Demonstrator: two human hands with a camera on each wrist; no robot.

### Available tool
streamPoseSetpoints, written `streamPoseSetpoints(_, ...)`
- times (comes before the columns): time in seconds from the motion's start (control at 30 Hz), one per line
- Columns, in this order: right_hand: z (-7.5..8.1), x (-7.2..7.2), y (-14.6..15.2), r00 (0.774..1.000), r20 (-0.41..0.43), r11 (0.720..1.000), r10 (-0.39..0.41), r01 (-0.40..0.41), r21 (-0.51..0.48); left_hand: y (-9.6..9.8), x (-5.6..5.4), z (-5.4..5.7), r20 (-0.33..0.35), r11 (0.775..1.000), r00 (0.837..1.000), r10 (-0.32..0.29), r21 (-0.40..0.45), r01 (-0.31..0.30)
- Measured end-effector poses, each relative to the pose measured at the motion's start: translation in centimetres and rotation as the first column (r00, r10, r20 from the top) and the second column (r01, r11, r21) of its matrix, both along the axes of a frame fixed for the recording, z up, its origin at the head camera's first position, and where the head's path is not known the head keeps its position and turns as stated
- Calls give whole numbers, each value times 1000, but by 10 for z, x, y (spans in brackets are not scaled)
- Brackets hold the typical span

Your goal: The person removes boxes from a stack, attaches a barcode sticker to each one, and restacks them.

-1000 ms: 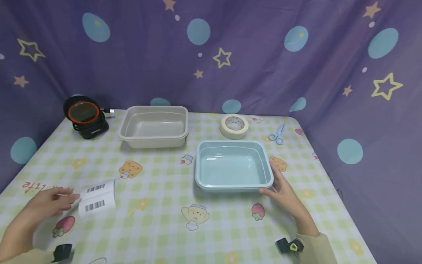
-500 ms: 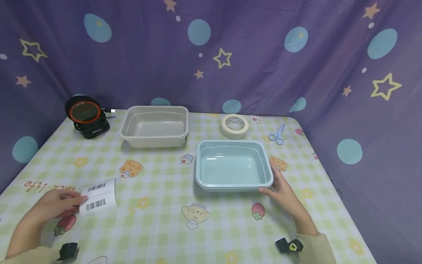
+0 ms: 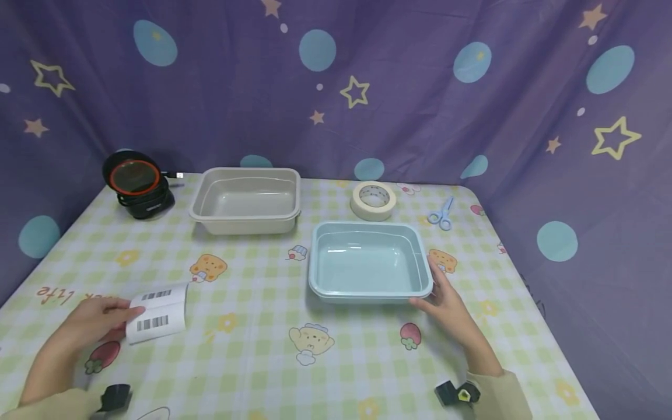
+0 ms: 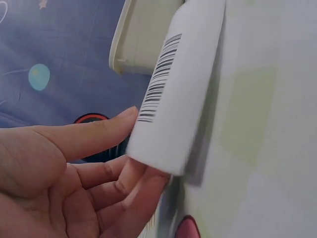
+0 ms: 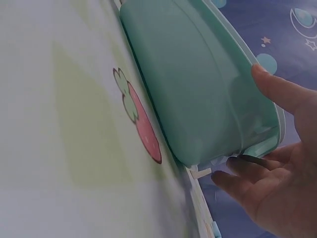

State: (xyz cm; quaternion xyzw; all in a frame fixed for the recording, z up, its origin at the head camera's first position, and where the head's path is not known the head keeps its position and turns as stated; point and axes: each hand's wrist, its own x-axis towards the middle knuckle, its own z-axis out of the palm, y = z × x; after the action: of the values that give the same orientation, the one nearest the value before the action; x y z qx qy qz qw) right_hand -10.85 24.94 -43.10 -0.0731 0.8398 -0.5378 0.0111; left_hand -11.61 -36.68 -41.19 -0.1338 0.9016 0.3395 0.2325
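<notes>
My left hand pinches the near-left edge of a curved white sheet of barcode labels, thumb on top and fingers beneath. In the left wrist view the label sheet bends upward, with a narrow shadow between it and the tablecloth. My right hand holds the near right corner of a light blue plastic basin. Seen from the right wrist, the thumb lies on the rim of the basin, while the other fingers are at its end wall, their tips partly hidden.
Behind stands a grey plastic basin. A roll of masking tape and small blue scissors lie at the back right. At the back left sits a black device with an orange ring and a USB cable. A purple curtain borders the table.
My left hand has moved right, from the label sheet's edge onto it, and now pinches it; the sheet has lifted slightly. The blue basin has shifted slightly left along with my right hand.
</notes>
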Motion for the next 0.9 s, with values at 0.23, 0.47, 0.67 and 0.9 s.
streamPoseSetpoints(0.23,1,-1,-1,1000,18,1000,-11,12,-13,10,0,11,-149,998,989,5,60,4)
streamPoseSetpoints(0.47,4,-3,-1,999,28,1000,-17,16,11,37,0,34,-329,983,943,60,186,2)
streamPoseSetpoints(0.67,5,-8,-4,999,33,1000,-18,18,3,79,-11,62,-435,979,899,58,200,33)
streamPoseSetpoints(0.9,7,-13,-14,998,64,1000,-23,22,17,140,-23,89,-563,968,826,-6,203,145)
